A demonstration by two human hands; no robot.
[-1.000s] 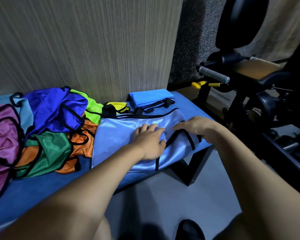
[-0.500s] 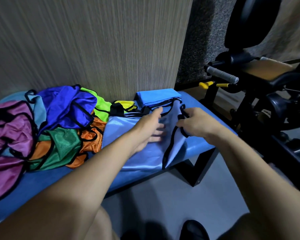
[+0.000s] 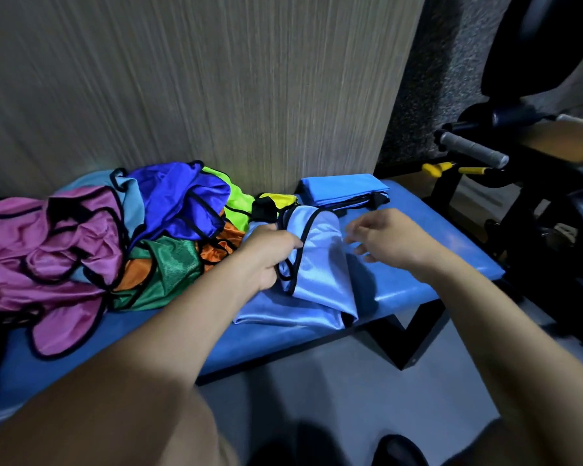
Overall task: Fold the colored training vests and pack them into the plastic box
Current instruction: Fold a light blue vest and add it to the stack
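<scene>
Shiny light-blue fabric with black piping, the light-blue vest (image 3: 320, 274), lies partly folded on the blue padded bench (image 3: 451, 264), its long axis running from the bench's front edge back toward the wall, the strap end raised and pointing away from the person. The left hand (image 3: 266, 253) grips the vest's left edge, fingers curled around bunched cloth and a black strap. The right hand (image 3: 387, 240) hovers just right of the vest with fingers loosely spread, holding nothing; motion blur makes contact hard to judge. A folded blue vest (image 3: 344, 188) sits behind, against the wood-grain wall panel (image 3: 216, 79). To the left lies a loose pile of vests (image 3: 115, 237) in purple, royal blue, green, orange and lime. Black gym equipment (image 3: 535, 163) stands at right, above a grey floor (image 3: 334, 398). No writing is legible.
</scene>
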